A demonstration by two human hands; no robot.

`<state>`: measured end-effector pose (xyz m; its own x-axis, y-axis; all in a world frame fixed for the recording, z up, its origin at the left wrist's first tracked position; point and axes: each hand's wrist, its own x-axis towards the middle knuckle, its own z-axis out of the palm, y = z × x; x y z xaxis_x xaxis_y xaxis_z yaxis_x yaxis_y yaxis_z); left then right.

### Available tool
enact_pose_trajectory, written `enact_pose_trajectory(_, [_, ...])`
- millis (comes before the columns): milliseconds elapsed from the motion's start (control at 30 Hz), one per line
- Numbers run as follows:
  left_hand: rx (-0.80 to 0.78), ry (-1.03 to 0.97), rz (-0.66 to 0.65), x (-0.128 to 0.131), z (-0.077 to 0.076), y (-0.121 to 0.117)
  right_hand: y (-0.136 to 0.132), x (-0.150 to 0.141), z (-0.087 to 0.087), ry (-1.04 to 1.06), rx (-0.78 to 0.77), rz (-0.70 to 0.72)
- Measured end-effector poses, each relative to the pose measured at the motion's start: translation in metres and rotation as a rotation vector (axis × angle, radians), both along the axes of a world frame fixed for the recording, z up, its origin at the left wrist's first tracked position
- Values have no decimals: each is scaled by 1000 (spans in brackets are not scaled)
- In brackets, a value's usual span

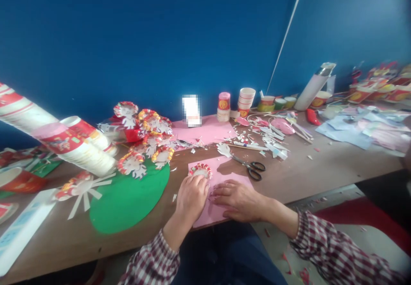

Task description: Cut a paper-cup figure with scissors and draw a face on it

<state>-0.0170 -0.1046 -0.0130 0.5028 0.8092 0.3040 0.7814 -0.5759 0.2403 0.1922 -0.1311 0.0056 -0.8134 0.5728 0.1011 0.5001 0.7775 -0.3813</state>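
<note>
My left hand [192, 196] has its fingers bent together over a cut paper cup [201, 170] with a curled red, white and yellow rim. The cup's lower part is hidden under my fingers. Flat on the sheet of pink paper [210, 218] beside it lies my right hand [240, 200], fingers stretched out towards the left one. What may lie beneath its fingertips is hidden. Black-handled scissors [248, 165] rest just beyond my right hand, blades pointing away to the left. A white paper cutout [224, 150] lies at their tips.
Several finished cup cutouts [131, 163] crowd a green oval sheet [128, 210] on the left. Stacked paper cups [77, 150] lean behind. Another pink sheet [205, 130], upright cups [246, 100] and paper scraps [272, 141] spread along the blue wall [180, 36].
</note>
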Motion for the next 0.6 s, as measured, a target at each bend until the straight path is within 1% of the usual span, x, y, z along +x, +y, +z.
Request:
enact_pose_trajectory(67, [14, 9, 4, 0, 1, -1, 2, 0, 3, 33, 1, -3])
enact_pose_trajectory(133, [34, 10, 12, 0, 1, -3, 9, -2, 7, 86, 9, -58])
enact_pose_trajectory(267, [72, -8, 46, 3, -1, -12, 40, -16, 14, 171, 112, -304])
enact_pose_trajectory(333, [92, -28, 50, 2, -1, -14, 60, -27, 15, 127, 118, -453])
enact_pose_trajectory(400, [124, -61, 47, -2, 1, -12, 77, -39, 13, 72, 94, -532])
enact_pose_trajectory(467, [155, -105, 68, -11, 5, -6, 90, -50, 9, 66, 56, -509])
enact_pose_trajectory(567, [161, -162, 182, -24, 11, 11, 101, -59, 1, 79, 30, -453])
enact_pose_trajectory(600, [159, -163, 197, -27, 11, 18, 103, -61, -2, 81, 36, -448])
